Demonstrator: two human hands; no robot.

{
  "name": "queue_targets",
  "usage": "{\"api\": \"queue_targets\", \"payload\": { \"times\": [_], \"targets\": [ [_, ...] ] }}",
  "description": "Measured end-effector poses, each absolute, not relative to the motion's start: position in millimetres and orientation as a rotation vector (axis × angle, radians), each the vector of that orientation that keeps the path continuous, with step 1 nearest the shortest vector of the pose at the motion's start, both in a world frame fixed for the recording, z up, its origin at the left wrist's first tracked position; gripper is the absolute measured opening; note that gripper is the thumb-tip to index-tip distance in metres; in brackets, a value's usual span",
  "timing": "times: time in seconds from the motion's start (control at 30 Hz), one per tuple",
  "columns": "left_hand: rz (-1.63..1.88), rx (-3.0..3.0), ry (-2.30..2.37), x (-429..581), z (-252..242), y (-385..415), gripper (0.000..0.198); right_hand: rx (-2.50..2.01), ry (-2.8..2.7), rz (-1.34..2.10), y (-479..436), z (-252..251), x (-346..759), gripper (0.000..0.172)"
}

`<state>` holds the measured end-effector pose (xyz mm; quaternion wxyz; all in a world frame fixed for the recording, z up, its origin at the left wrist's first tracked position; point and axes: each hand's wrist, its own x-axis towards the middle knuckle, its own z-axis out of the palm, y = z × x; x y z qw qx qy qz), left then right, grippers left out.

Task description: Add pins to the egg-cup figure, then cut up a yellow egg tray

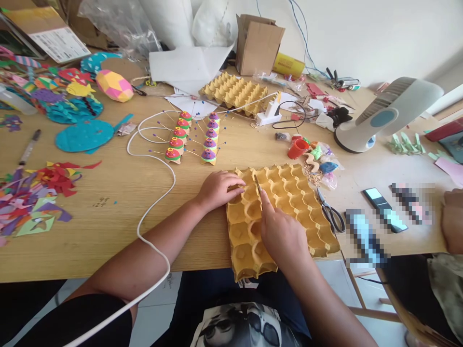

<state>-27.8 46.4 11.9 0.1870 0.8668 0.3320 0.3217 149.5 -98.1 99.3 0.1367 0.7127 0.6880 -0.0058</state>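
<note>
A yellow cardboard egg tray lies at the table's near edge, its front end hanging over. My left hand presses on its top left corner, fingers curled over the rim. My right hand rests on the tray's middle, closed round a thin blade-like tool whose tip points into a cell near the far edge. I cannot tell what kind of tool it is.
Scissors lie just right of the tray. Two rows of painted egg-cup figures stand behind it, with a second egg tray, a white cable, paper scraps, a fan and a phone. Another person's hand sits at far right.
</note>
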Motion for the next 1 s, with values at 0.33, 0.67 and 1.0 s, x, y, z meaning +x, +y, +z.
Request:
{"api": "queue_targets", "payload": {
  "times": [0.33,0.67,1.0],
  "targets": [
    [0.923,2.435,0.903,-28,11,47,0.022,2.001,1.972,-0.022,-111,110,150,0.068],
    [0.914,2.448,0.938,-28,10,46,0.021,1.997,2.004,0.046,-109,110,153,0.065],
    [0.911,2.438,0.941,-28,10,46,0.025,1.977,2.009,0.034,-102,117,151,0.064]
  ]
}}
